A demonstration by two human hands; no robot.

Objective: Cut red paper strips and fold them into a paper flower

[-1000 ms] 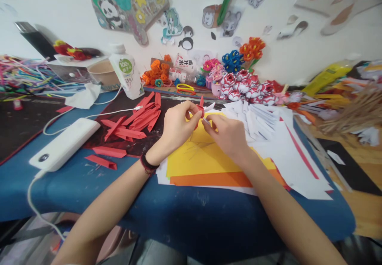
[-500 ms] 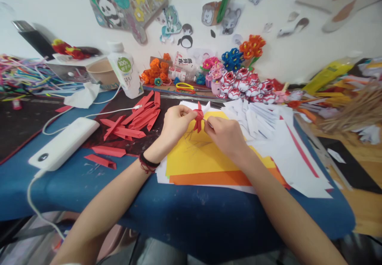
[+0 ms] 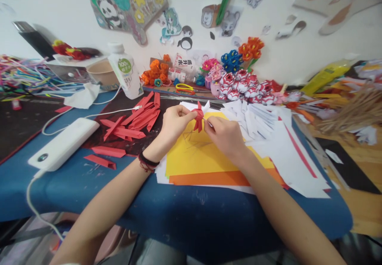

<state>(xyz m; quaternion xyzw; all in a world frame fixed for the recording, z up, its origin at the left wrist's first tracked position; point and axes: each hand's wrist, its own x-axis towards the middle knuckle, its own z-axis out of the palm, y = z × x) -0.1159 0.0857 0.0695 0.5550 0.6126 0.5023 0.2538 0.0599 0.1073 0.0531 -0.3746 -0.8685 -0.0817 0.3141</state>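
Between my hands is a small red folded paper piece [image 3: 199, 116] with several points, held above yellow paper [image 3: 193, 157]. The thumb and fingers of my left hand [image 3: 176, 121] pinch its left side. My right hand [image 3: 223, 134] is closed at its right side, on something thin whose shape is mostly hidden by the fingers. Orange paper [image 3: 209, 178] and white sheets lie under the yellow paper. Red folded strips [image 3: 143, 113] lie in a loose pile to the left, and white folded strips [image 3: 253, 117] lie to the right.
A white power bank [image 3: 64, 143] with a cable lies at the left, near a white bottle [image 3: 127, 72]. Paper flowers [image 3: 241, 84] stand along the wall. White sheets [image 3: 294, 165] and a black flat object [image 3: 349, 165] lie at the right.
Both hands keep almost the same places around the red paper piece. The view has shifted very slightly.
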